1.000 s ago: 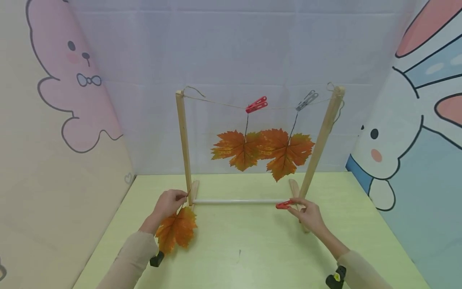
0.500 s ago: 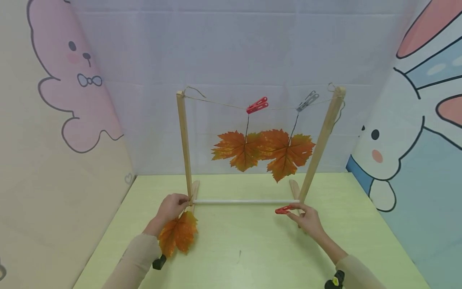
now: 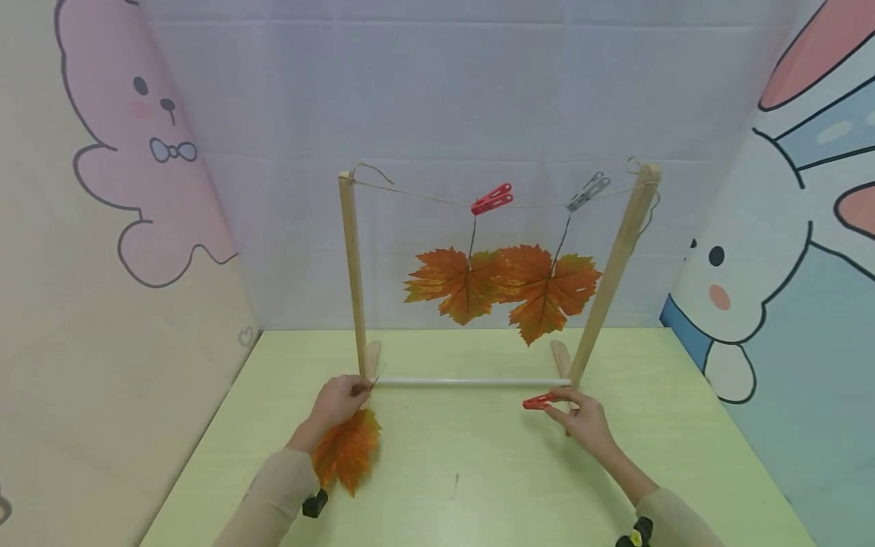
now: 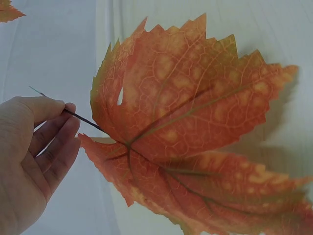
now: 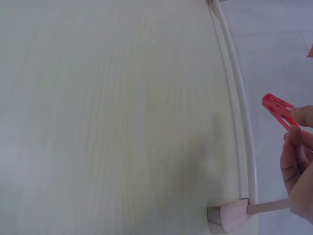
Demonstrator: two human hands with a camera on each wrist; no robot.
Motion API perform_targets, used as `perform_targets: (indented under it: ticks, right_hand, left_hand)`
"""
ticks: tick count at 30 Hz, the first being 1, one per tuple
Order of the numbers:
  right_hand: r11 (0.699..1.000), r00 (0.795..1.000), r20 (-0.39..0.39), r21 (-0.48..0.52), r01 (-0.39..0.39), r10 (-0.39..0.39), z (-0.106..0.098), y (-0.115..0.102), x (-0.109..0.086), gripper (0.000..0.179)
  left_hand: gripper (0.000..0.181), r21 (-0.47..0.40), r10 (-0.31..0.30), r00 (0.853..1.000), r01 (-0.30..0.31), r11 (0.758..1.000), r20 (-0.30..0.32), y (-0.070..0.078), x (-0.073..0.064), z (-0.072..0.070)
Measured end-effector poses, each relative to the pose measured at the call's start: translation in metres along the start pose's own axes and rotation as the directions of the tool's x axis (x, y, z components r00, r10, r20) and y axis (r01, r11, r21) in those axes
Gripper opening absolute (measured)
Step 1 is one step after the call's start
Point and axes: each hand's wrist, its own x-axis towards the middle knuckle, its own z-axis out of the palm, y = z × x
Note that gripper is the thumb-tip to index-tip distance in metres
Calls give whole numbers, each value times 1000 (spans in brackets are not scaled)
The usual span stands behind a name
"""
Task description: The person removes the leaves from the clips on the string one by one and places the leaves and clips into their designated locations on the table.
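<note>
My left hand pinches the thin dark stem of an orange artificial maple leaf between thumb and forefinger. The leaf hangs below that hand, beside the left post's foot. My right hand pinches a red clothespin by its handle end, with the nose pointing left, in front of the right post. In the right wrist view the same clothespin sits between thumb and fingertips. Behind, a red clothespin and a grey clothespin each hold a maple leaf by its stem on a string.
The string runs between two wooden posts, the left post and the leaning right post. A white rod joins their feet low over the pale table. A white cloth hangs behind, with cartoon-printed panels at both sides.
My left hand has come slightly right and toward me with its leaf, past the left post's foot. The right hand and its clothespin have dropped slightly.
</note>
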Motion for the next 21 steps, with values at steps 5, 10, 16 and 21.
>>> perform_targets:
  ticks: [5,10,16,21]
  right_hand:
    - [1000,1000,-5,4,-9,9,1,2,-3,32]
    - [999,999,-4,11,-43,44,0,4,-5,33]
    - [998,998,-16,-3,-60,60,0,11,-6,35]
    - [998,998,-35,3,-55,55,1,19,-8,34]
  left_hand:
    - [10,-55,-27,1000,26,998,-11,-3,-3,11]
    - [11,-154,-79,997,74,985,-26,-10,-3,21]
    - [11,-230,-116,993,105,967,-32,-18,-5,29]
    - [10,-241,-127,991,114,964,-38,-18,-7,34]
